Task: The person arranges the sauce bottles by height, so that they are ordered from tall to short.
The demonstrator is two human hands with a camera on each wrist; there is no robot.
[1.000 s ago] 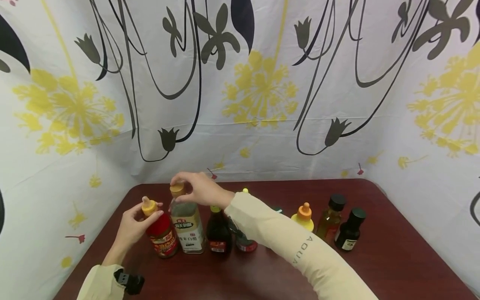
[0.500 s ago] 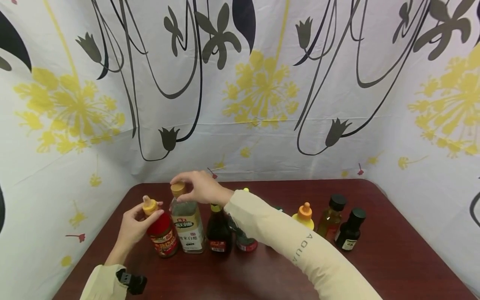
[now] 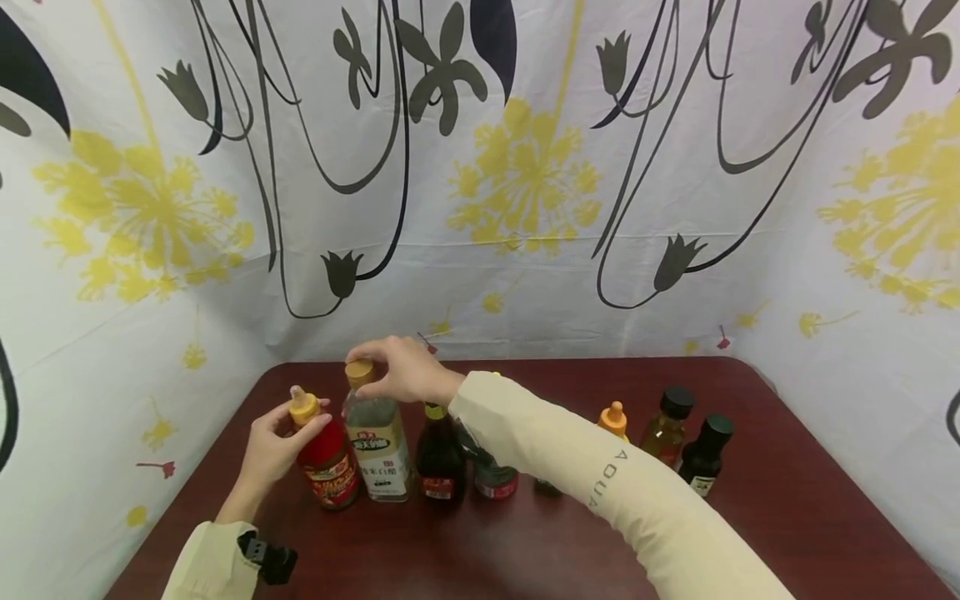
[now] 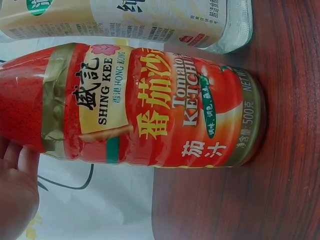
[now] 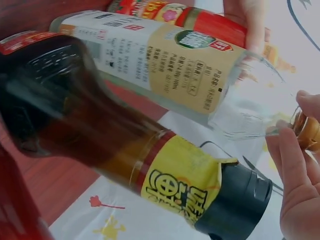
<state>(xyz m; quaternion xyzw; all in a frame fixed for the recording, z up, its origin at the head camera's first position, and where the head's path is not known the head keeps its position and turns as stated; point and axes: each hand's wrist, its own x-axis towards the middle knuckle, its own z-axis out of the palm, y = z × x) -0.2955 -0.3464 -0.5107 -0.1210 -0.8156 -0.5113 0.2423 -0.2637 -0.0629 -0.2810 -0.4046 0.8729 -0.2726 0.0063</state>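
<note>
A red tomato ketchup bottle [image 3: 331, 477] with a yellow nozzle cap stands upright at the left of the row. My left hand [image 3: 272, 450] grips it near the top, thumb and fingers on either side below the cap. Right beside it is a clear glass vinegar bottle [image 3: 384, 460], cream-labelled and upright. My right hand [image 3: 408, 371] pinches its golden cap [image 3: 359, 372] between thumb and fingers. The left wrist view shows the ketchup label [image 4: 160, 110] close up. In the right wrist view, fingers [image 5: 295, 165] close around the vinegar bottle's neck and cap.
A dark sauce bottle [image 3: 439, 458] with a yellow neck band stands right of the vinegar. Beyond it is a red-labelled jar [image 3: 495, 481], partly under my right sleeve. An orange-tipped bottle [image 3: 613, 419] and two black-capped bottles [image 3: 666, 429] stand farther right on the dark red table [image 3: 450, 558].
Both hands keep their holds on the two bottles. The head view has shifted slightly, and my right sleeve now covers more of the orange-tipped bottle.
</note>
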